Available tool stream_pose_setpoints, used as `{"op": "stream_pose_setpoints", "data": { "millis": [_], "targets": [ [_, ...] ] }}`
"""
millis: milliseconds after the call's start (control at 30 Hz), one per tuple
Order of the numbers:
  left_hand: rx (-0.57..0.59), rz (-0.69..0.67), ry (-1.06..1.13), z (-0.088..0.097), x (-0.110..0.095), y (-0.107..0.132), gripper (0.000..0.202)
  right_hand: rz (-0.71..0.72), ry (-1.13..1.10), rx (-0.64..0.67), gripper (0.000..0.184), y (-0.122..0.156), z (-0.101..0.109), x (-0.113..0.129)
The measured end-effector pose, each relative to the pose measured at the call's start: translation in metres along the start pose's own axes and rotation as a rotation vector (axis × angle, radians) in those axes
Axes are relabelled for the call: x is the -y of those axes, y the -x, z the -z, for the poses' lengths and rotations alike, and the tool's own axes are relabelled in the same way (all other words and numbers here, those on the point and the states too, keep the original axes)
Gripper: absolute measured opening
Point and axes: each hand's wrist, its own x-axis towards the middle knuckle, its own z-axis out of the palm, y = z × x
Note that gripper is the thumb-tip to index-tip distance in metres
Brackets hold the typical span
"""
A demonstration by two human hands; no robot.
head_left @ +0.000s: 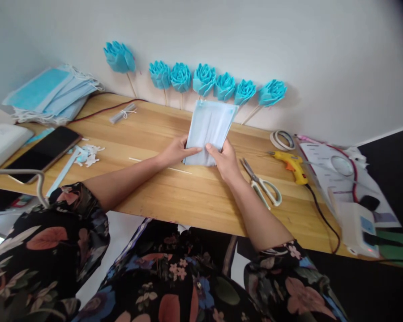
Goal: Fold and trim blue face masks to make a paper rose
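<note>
Between both hands, above the middle of the wooden table, I hold a stack of pale blue face masks [210, 125] tilted upright. My left hand [176, 152] grips its lower left edge, thumb across the front and fingers behind. On the lower right edge, my right hand [225, 158] is closed in the same way. The fingers behind the stack are hidden. A thin white stick [179, 170] lies on the table below my left hand. Scissors with white handles [260, 183] rest just right of my right hand.
Several blue flowers on sticks [204, 79] lean against the wall. A mask pile [50, 94] and a phone [45, 152] lie left, near white scraps [89, 154]. To the right are a yellow glue gun [290, 166], tape rolls [282, 140] and a power strip [357, 228] with cords.
</note>
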Motion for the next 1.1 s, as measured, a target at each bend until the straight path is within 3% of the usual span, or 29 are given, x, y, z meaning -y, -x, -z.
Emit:
{"op": "stream_pose_setpoints", "data": {
  "millis": [133,267,367,667,833,1100],
  "targets": [
    [-0.044,-0.020,0.017,-0.001,-0.001,0.003,0.050,0.029,0.033,-0.009,0.043,0.001,-0.001,-0.001],
    [-0.137,-0.122,0.065,-0.003,-0.009,0.004,0.047,0.168,0.057,-0.039,0.036,0.002,-0.001,0.005],
    [-0.143,-0.148,0.095,-0.002,-0.013,0.004,0.046,0.230,0.089,-0.054,0.035,0.002,-0.001,0.011],
    [-0.093,-0.120,0.191,0.006,-0.001,-0.009,0.044,0.059,0.123,-0.055,0.038,-0.007,0.003,-0.003],
    [-0.132,-0.050,0.215,0.004,-0.009,-0.001,0.034,0.065,0.018,-0.145,0.035,-0.008,0.005,-0.003],
    [-0.161,-0.005,0.318,0.004,-0.007,-0.002,0.031,0.080,-0.074,-0.152,0.029,-0.014,0.007,-0.010]
  ]
}}
